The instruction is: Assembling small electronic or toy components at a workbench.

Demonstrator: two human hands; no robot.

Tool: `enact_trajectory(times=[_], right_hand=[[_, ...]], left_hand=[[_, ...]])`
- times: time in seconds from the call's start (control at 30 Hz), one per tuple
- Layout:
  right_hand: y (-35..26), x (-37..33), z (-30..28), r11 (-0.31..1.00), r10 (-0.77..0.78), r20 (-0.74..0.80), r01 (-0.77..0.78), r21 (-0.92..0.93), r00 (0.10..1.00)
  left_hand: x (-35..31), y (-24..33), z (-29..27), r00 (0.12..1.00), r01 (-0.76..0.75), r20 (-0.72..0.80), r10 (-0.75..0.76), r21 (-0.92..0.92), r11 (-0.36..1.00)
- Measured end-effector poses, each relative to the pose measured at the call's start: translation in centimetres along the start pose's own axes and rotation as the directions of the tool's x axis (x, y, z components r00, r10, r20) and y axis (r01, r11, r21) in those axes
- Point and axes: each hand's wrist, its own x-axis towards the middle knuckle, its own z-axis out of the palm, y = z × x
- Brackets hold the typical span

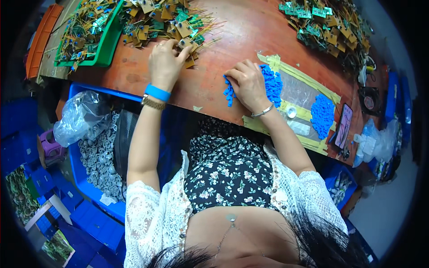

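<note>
My left hand [165,62], with a blue band and a bracelet at its wrist, is at the near edge of a heap of small brown and green circuit boards [156,22] with thin wire leads. Its thumb and forefinger close around a brown circuit board [190,46], though the fingertips are partly hidden. Over the tabletop, my right hand [248,82] has its fingers bent together at a small cluster of blue plastic pieces [229,94]. What sits between those fingertips is too small to make out fully. A larger pile of the same blue pieces [272,85] lies just right of this hand.
A green tray [107,49] of boards stands at the left. Another board heap [330,27] is far right. Yellow tape [308,80] borders a clear sheet with a second blue pile [322,116]. A phone [343,126] leans nearby. Below, a blue bin [82,176] holds grey parts.
</note>
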Motion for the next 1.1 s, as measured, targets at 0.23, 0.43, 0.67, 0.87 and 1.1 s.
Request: enact_trajectory(times=[0.23, 0.43, 0.67, 0.87, 1.1], right_hand=[[-0.1, -0.5, -0.3, 0.990, 0.131, -0.059, -0.128, 0.064, 0.990], [-0.5, -0.7, 0.1, 0.994, 0.104, -0.041, -0.102, 0.035, 0.994], [-2.3, 0.4, 0.5, 1.000, -0.011, -0.012, 0.010, -0.020, 1.000], [-3.2, -0.7, 1.3, 0.996, -0.091, 0.003, 0.091, -0.014, 0.996], [-4.8, 0.5, 2.0, 0.944, -0.023, 0.059, 0.002, 0.329, 0.998]], left_hand=[[-0.3, 0.9, 1.6, 0.883, -0.210, -0.434, 0.179, -0.024, 0.977], [-7.1, 2.5, -0.2, 0.837, -0.377, -0.497, 0.231, -0.216, 0.901], [-15.2, 2.0, -0.9, 0.880, -0.467, -0.132, 0.457, -0.060, 0.882], [-15.9, 2.1, -1.2, 0.873, -0.480, 0.103, 0.477, 0.008, 0.877], [-15.5, 1.7, -2.0, 0.874, -0.470, 0.136, 0.467, -0.014, 0.883]])
